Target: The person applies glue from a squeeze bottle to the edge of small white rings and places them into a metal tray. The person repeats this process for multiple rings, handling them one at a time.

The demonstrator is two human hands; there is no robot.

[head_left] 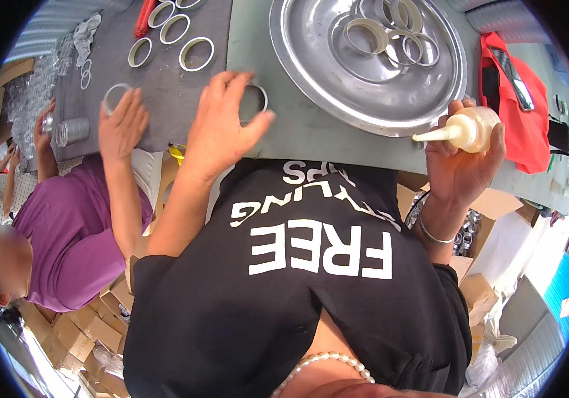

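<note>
My left hand (221, 126) is over the table with its thumb and fingers apart. A thin metal ring (266, 99) is in the gap between thumb and fingertips, its left part hidden by the hand. Whether the fingers touch it, I cannot tell. In my right hand (460, 169) is a squeeze bottle (475, 129) with a pale nozzle and yellowish contents, tilted so the tip points left. That nozzle is just below the rim of a round metal tray (337, 99). Several pale bangle-like rings (367, 36) lie in the tray, some overlapping.
To the left, a co-worker in a purple top (75, 232) has a hand (123, 126) beside another ring (107, 99). Several rings (197, 54) lie on the grey table section (165, 86). A red bag (520, 119) with a phone (513, 78) is at the right. Cardboard boxes (72, 331) stand below.
</note>
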